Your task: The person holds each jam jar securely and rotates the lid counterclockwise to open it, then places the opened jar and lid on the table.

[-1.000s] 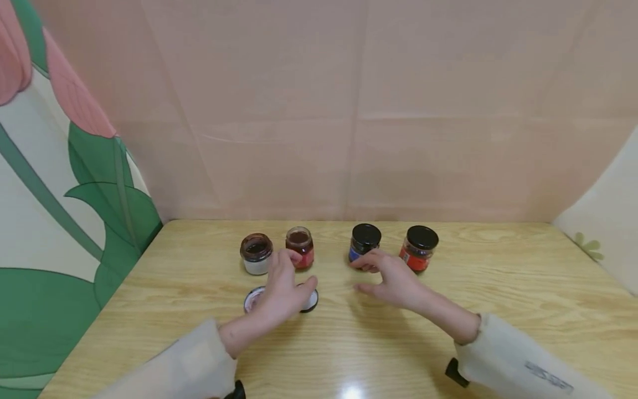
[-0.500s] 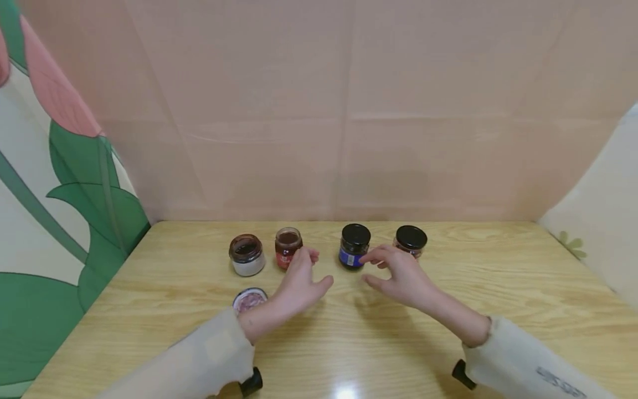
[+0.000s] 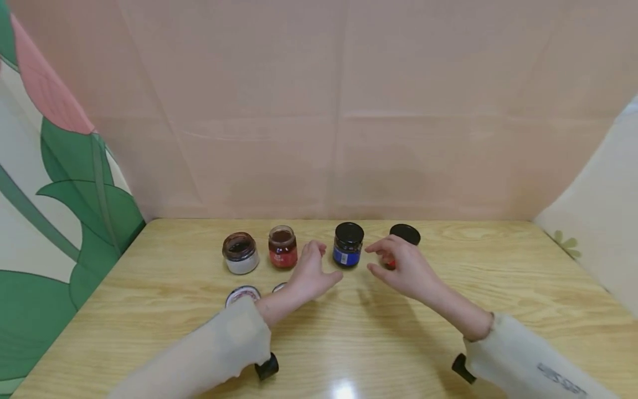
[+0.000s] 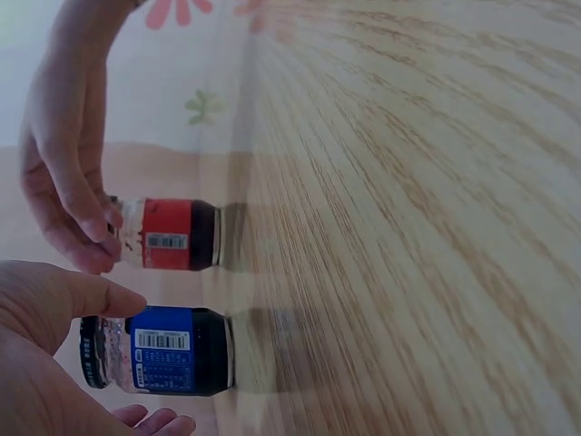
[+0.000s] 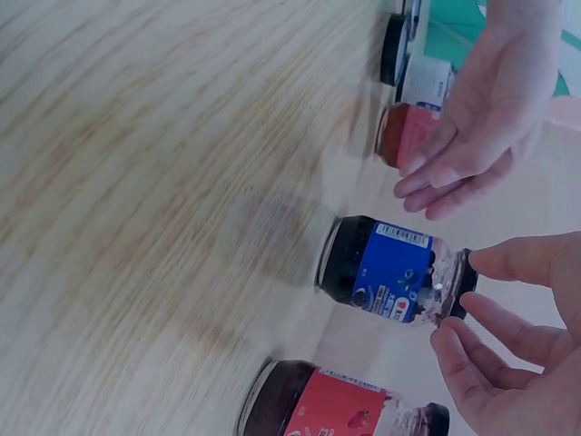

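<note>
A blue-labelled jar (image 3: 348, 252) with a black lid stands upright on the table between my two hands. Left of it, my left hand (image 3: 313, 277) is held with thumb and fingers spread apart, holding nothing. On the other side my right hand (image 3: 411, 271) has its fingers loosely bent, close to the jar's lid (image 5: 467, 283) in the right wrist view. Neither hand appears to grip the jar. A red-labelled jar (image 3: 405, 234) with a black lid is partly hidden behind my right hand; its label (image 4: 167, 234) shows in the left wrist view.
Two lidless jars stand at the left: a white-labelled one (image 3: 242, 262) and a red-labelled one (image 3: 283, 256). Before them lie an upturned lid (image 3: 242, 293) and a second lid (image 3: 279, 286), both partly covered by my left arm. A cloth backdrop (image 3: 259, 138) hangs behind the table (image 3: 149, 299).
My left hand has moved right, from before the lidless red-labelled jar to beside the blue-labelled one. My right hand has shifted right, off the blue-labelled jar. The head view has turned slightly.
</note>
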Demonstrator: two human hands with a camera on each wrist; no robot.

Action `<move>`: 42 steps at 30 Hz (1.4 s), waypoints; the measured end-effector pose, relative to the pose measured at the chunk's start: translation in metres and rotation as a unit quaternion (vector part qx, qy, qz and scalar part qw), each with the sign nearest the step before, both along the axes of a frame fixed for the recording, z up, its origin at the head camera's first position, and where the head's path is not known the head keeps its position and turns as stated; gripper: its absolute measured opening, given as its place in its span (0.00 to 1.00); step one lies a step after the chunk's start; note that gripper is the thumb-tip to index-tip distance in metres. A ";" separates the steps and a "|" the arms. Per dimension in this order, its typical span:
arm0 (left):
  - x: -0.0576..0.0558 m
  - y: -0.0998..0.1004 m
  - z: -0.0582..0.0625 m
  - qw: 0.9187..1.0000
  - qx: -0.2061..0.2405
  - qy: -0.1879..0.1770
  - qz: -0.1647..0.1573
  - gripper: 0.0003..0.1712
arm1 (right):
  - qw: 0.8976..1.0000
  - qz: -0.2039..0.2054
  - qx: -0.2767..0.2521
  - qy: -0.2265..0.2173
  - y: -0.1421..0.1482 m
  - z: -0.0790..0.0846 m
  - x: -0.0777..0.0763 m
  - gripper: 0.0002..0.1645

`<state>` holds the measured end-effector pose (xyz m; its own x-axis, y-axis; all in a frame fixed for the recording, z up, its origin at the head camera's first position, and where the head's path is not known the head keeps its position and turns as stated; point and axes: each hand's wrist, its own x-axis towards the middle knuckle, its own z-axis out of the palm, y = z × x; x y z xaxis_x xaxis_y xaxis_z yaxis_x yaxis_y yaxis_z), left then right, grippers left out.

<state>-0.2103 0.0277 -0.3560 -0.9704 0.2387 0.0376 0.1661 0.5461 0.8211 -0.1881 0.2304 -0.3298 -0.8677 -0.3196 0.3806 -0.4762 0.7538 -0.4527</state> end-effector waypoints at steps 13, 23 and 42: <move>-0.019 0.012 -0.009 1.000 0.003 0.009 0.012 0.51 | 1.000 -0.006 0.013 0.008 0.001 0.005 -0.005 0.13; -0.026 0.021 -0.015 0.999 0.004 0.039 0.008 0.44 | 1.000 -0.015 0.000 -0.001 -0.001 0.002 -0.003 0.12; -0.038 0.039 -0.027 0.999 0.009 0.030 0.033 0.36 | 1.000 -0.018 -0.026 0.004 0.000 0.001 -0.002 0.17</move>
<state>-0.2487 0.0666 -0.3826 -0.9799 0.1729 0.0992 0.1788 0.5431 0.8204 -0.1899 0.2300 -0.3286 -0.8754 -0.2685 0.4019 -0.4529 0.7463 -0.4877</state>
